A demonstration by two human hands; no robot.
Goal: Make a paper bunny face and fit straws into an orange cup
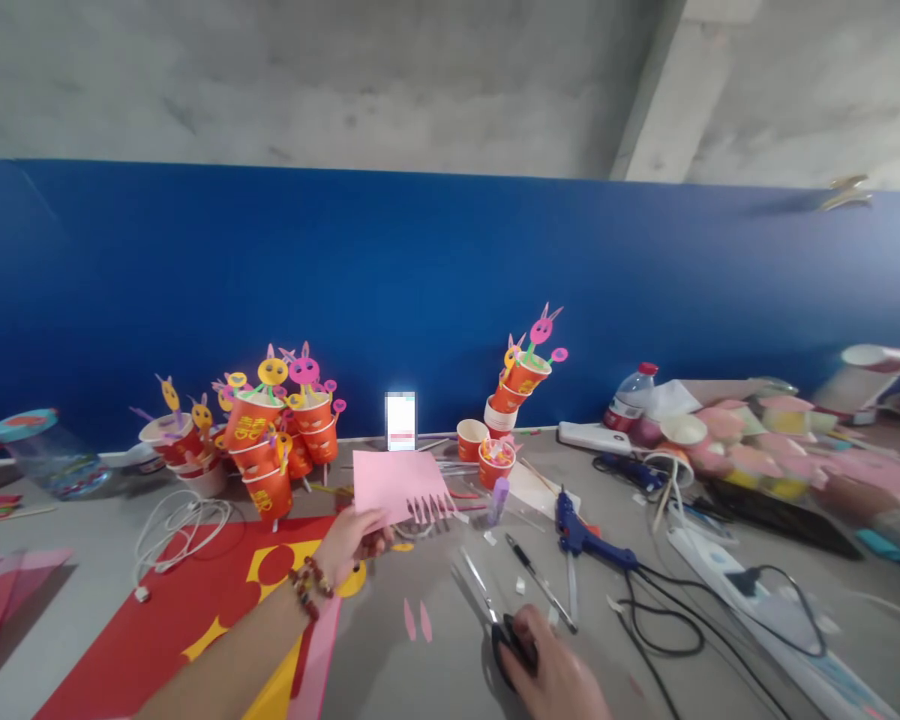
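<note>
My left hand (351,545) pinches the lower left corner of a pink paper sheet (397,482) whose right edge is cut into a fringe of small tabs. A bead bracelet circles that wrist. My right hand (551,672) is closed on the black handles of a pair of scissors (487,605), whose blades rest on the grey table and point up-left toward the sheet. Two small pink cut-out pieces (418,620) lie on the table between my hands.
Stacks of orange paper cups with bunny toppers (277,430) stand along the blue wall, more (521,385) at centre. A blue glue gun (581,535), black cables, a pen (540,570), red and yellow paper (195,600), a bottle (630,398) and a phone (400,420) crowd the table. Another person's arm (881,515) shows at the right.
</note>
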